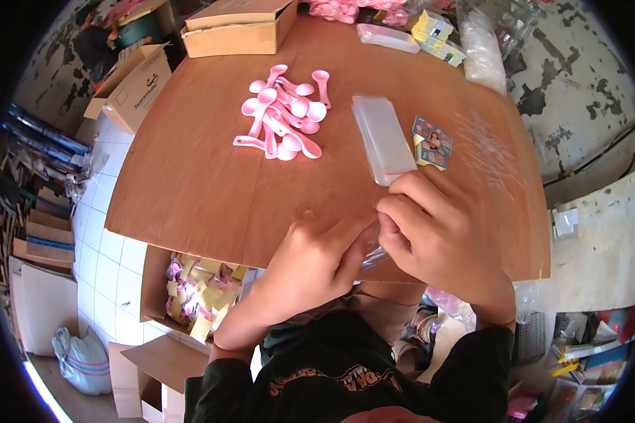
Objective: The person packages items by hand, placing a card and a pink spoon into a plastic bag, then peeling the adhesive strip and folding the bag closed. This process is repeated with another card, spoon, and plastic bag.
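Observation:
Both hands meet over the front edge of the wooden table [190, 176]. My left hand [324, 257] and my right hand [437, 225] have their fingers closed, pinching clear plastic [375, 256] that shows between and below them. Just beyond my right hand lies a stack of clear plastic bags [383, 137]. Beside that stack is a small pile of printed cards [432, 143]. A heap of pink plastic spoons [282, 116] lies farther left on the tabletop.
Loose clear plastic strips [490, 148] lie at the right. At the back stand a cardboard box [236, 32], yellow card stacks [437, 39] and a plastic roll [482, 60]. Below the left edge is an open box of packed items [201, 289]. Another person [95, 42] is far left.

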The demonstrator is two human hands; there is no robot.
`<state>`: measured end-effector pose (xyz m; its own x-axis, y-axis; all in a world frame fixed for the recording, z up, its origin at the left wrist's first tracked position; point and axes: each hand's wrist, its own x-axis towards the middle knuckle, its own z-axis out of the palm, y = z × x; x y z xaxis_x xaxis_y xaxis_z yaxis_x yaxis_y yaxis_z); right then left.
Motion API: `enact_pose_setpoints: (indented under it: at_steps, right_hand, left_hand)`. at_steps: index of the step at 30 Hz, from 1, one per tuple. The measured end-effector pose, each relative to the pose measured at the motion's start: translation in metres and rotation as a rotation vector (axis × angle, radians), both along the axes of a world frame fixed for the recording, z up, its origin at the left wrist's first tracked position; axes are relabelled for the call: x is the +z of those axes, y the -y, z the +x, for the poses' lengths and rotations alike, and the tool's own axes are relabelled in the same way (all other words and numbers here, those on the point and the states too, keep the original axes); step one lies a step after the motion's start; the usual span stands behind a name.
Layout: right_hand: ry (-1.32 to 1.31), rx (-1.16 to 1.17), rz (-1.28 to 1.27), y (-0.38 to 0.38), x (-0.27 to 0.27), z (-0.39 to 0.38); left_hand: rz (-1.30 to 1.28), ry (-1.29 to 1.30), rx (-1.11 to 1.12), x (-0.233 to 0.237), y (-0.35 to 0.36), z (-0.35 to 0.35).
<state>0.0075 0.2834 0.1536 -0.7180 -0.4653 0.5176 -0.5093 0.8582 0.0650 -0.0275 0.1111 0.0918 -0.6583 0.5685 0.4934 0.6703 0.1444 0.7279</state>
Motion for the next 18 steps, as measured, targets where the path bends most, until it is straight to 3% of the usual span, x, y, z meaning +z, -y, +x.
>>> enact_pose_setpoints:
  at_steps: [2,5,6,8,10,12,14,16,17,18]
  right_hand:
    - [0.043,-0.016,-0.053,-0.006,-0.002,-0.001]
    - [0.526,0.089,-0.693,-0.017,-0.003,-0.004]
    - [0.524,0.083,-0.694,-0.02,-0.007,-0.004]
    - [0.765,0.102,-1.429,-0.031,-0.02,-0.006]
    - [0.861,0.325,-1.784,-0.067,-0.035,-0.016]
    - [0.933,0.267,-1.794,-0.113,-0.043,-0.03]
    - [0.585,-0.163,-1.724,-0.168,-0.067,-0.047]
    - [0.026,-0.794,-0.899,-0.189,-0.081,-0.057]
    - [0.027,-0.795,-0.896,-0.201,-0.094,-0.055]
    - [-0.023,-0.771,-0.537,-0.215,-0.107,-0.052]
  left_hand:
    - [0.078,0.044,-0.047,-0.003,0.001,-0.001]
    - [0.194,0.174,-0.137,-0.001,0.003,-0.002]
    - [0.231,0.257,-0.179,-0.001,0.005,-0.002]
    - [0.289,0.244,-0.194,-0.013,0.008,-0.002]
    - [0.564,0.476,-0.081,-0.015,0.009,0.001]
    - [0.625,0.489,0.026,-0.019,0.017,-0.002]
    - [0.616,0.374,0.13,-0.012,0.018,-0.003]
    - [0.621,0.337,0.131,-0.016,0.021,-0.008]
    - [0.626,0.297,0.138,-0.018,0.022,-0.01]
    - [0.628,0.299,0.141,-0.019,0.02,-0.01]
